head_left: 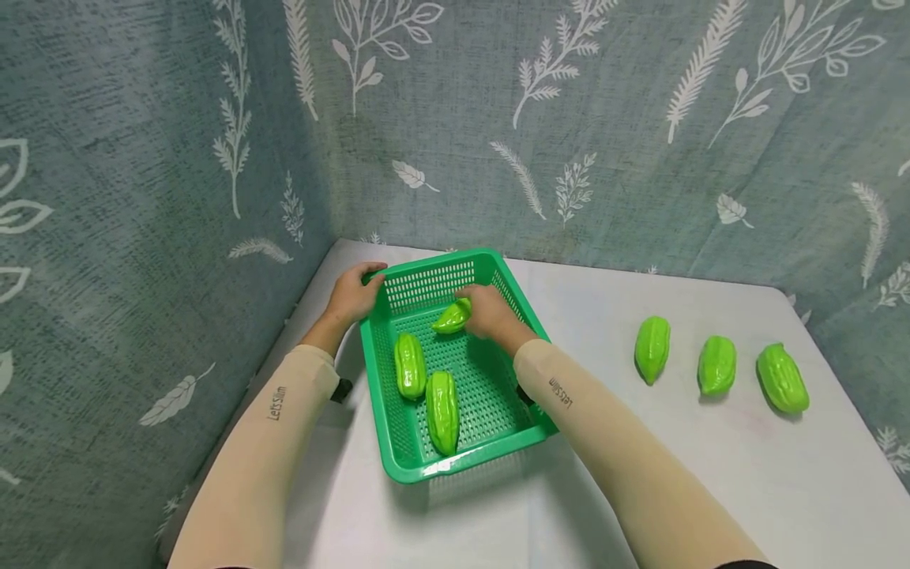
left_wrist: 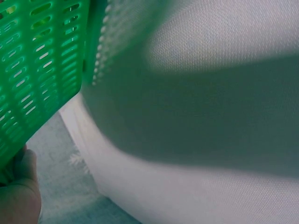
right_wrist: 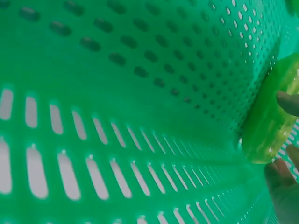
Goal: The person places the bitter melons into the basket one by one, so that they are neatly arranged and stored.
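Note:
A green plastic basket (head_left: 398,470) with slotted walls stands at an angle, its near side apparently raised above the white table. At its far left corner my left hand (head_left: 351,296) grips the rim; in the left wrist view only part of that hand (left_wrist: 21,198) shows, against the slotted wall. Inside, near the far wall, my right hand (head_left: 490,312) holds a glossy ridged green gourd (head_left: 452,316). The right wrist view shows fingers (right_wrist: 280,175) on either side of this gourd (right_wrist: 266,123). Two more gourds, one (head_left: 409,365) and another (head_left: 443,412), lie in the basket's left half.
On the right of the white table (head_left: 590,474) lie three similar gourds in a row: one (head_left: 652,348), a second (head_left: 717,365) and a third (head_left: 782,378). Grey-green leaf-patterned cloth (head_left: 455,142) hangs behind and along the left side.

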### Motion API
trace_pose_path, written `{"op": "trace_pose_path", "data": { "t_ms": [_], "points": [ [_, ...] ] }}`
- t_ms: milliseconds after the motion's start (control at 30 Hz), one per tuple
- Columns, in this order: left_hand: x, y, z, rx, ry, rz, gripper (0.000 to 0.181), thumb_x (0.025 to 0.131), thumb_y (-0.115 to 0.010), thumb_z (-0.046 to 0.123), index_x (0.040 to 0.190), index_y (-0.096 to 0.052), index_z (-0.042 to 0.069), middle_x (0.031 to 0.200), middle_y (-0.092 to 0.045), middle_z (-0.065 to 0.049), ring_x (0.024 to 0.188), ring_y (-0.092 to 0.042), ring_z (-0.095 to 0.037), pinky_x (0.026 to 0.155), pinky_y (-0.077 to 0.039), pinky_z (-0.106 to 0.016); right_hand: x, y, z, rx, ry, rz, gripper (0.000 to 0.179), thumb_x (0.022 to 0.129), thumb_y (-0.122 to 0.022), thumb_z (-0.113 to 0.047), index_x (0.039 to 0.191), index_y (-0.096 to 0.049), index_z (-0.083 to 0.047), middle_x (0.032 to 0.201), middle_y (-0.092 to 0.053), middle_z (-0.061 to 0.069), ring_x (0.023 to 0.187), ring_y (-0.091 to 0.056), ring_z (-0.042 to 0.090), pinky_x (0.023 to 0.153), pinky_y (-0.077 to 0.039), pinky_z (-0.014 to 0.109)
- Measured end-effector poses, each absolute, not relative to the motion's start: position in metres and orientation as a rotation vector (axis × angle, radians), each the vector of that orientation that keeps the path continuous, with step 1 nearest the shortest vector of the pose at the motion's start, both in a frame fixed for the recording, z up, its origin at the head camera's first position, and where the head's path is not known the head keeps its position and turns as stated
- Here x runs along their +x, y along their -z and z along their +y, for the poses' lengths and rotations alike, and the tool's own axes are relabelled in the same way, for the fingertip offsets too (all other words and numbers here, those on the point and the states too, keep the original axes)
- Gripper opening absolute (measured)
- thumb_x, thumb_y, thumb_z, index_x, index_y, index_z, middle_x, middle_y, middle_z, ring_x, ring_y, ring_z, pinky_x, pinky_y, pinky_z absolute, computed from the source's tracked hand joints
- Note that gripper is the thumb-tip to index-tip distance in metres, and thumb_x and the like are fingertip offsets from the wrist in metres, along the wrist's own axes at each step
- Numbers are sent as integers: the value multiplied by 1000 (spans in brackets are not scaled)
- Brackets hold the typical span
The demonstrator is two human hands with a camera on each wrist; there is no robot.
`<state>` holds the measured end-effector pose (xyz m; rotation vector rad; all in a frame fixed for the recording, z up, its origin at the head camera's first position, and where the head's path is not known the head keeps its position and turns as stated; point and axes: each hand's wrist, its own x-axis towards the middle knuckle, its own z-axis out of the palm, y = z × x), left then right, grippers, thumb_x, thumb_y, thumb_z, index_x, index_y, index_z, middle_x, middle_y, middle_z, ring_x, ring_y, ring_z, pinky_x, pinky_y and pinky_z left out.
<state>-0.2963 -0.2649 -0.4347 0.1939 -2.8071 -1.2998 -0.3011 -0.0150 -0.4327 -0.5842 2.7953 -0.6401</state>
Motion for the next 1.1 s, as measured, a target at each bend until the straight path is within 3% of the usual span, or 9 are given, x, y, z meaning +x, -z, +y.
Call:
{"op": "trace_pose_path", "data": {
  "t_ms": [167, 433, 667, 900, 1100],
  "points": [
    [-295, 434, -266, 199, 1300, -2807, 36, 100, -47, 31, 134, -53, 20, 143, -47, -8, 135, -40, -29, 110, -34, -51, -300, 435, -15, -621, 457, 2838, 66, 78, -60, 10, 137, -52, -20, 145, -46, 6, 136, -36, 34, 114, -32, 44],
    [-297, 435, -267, 201, 1306, -2806, 36, 100, -46, 32, 135, -53, 21, 144, -47, -7, 135, -40, -29, 110, -34, -51, -298, 442, -14, -673, 344, 2918, 59, 81, -68, 1, 133, -55, -21, 134, -49, 9, 129, -42, 29, 110, -37, 45],
    [-296, 434, -267, 194, 1309, -2818, 37, 101, -45, 32, 136, -52, 21, 145, -46, -7, 136, -39, -29, 110, -34, -51, -296, 445, -12, -655, 473, 2848, 58, 79, -76, -9, 132, -52, -16, 132, -44, 11, 113, -55, 25, 93, -51, 39],
    [-297, 433, -266, 199, 1311, -2812, 37, 100, -46, 32, 135, -52, 21, 143, -47, -7, 135, -40, -28, 109, -35, -51, -297, 445, -11, -698, 470, 2833, 56, 80, -76, -11, 130, -52, -13, 132, -51, 9, 122, -52, 25, 103, -45, 39],
    [-296, 435, -265, 197, 1312, -2805, 37, 100, -47, 30, 135, -53, 19, 143, -47, -8, 135, -40, -29, 110, -35, -51, -296, 443, -10, -682, 509, 2808, 57, 80, -76, -12, 132, -52, -12, 135, -52, 9, 125, -50, 25, 103, -45, 39]
  ]
}}
